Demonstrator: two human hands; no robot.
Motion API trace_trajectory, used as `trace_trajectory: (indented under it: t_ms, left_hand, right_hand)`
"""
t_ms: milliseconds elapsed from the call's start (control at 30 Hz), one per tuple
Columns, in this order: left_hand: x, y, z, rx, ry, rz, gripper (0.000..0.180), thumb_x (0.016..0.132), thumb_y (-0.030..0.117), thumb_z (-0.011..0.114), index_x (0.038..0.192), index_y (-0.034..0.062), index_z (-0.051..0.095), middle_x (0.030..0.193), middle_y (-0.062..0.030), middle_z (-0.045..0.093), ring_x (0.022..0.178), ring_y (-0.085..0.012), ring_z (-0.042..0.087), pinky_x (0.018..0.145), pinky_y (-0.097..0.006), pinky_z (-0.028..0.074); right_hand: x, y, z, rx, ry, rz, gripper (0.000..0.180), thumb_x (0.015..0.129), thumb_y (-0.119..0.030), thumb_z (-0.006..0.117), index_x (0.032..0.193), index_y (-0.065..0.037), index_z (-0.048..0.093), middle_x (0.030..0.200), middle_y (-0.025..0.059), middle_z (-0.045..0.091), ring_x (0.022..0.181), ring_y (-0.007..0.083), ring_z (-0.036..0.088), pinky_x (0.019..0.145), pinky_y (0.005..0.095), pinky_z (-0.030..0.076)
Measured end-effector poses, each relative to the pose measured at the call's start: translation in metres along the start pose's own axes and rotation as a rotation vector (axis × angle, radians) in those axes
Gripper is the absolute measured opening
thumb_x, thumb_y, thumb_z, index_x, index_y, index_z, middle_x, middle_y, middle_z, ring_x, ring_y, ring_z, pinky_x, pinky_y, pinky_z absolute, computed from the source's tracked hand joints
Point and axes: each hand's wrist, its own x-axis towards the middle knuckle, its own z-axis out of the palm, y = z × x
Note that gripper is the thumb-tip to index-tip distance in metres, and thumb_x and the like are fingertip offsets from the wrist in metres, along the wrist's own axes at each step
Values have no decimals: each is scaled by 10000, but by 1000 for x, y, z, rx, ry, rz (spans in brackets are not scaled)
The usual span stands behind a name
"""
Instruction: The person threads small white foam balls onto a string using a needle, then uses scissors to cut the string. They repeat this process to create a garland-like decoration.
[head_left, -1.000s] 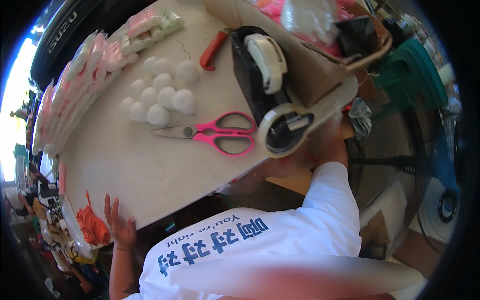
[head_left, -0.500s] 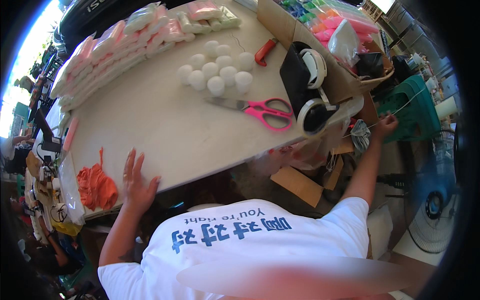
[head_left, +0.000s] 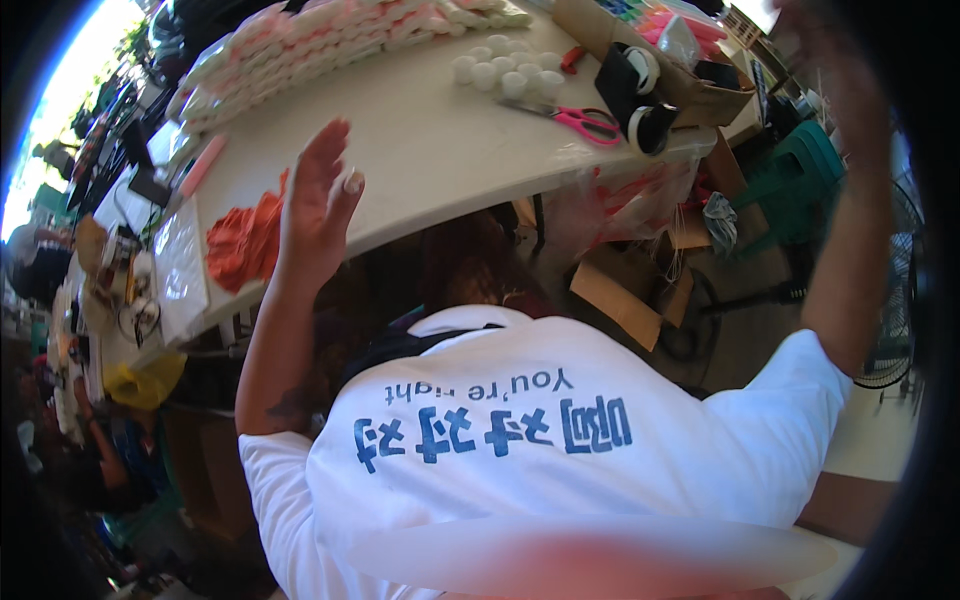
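Watching remotely through the head view, I saw the left hand [head_left: 318, 205], its grip spread, just beside an orange bundle [head_left: 240, 242] on the bench [head_left: 425, 150]; the right hand [head_left: 825, 55] was blurred, its grip something I could not tell.

Eleven White Balls [head_left: 502, 66] Leading the Count

One table [head_left: 400, 135] is carrying these eleven, plus one pair of pink-handled scissors [head_left: 574, 118], one black tape dispenser [head_left: 616, 84], two tape rolls [head_left: 648, 68], one red-handled tool [head_left: 572, 59] and one orange bundle [head_left: 243, 240]. One left hand [head_left: 315, 205] and one right hand [head_left: 825, 62] are showing. The plastic-wrapped packs [head_left: 300, 47] are overlapping too much for counting.
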Motion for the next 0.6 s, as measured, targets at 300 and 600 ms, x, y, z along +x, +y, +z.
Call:
trace_trajectory:
  t_ms: [300, 600]
  left_hand:
    - [-35, 40, -52, -645, -43, -183, 403, 1024, 263, 371, 1328, 2, 410, 1160, -192, 607, 1037, -281, 629, 929, -374, 483]
    - [-94, -15, -176, -629, 936, -256, 355, 1020, 295, 372, 1219, 50, 532, 1207, -149, 603, 1112, -264, 578, 980, -418, 458]
  right_hand:
    - [-150, -179, 161, 862, -594, 106, 92, 859, -67, 645, 944, -33, 654, 839, 147, 658, 764, 294, 649, 683, 336, 521]
    - [-206, -65, 144, 964, -1030, 804, 172, 915, -151, 610, 997, -11, 665, 791, 11, 634, 682, 70, 535, 645, 218, 456]
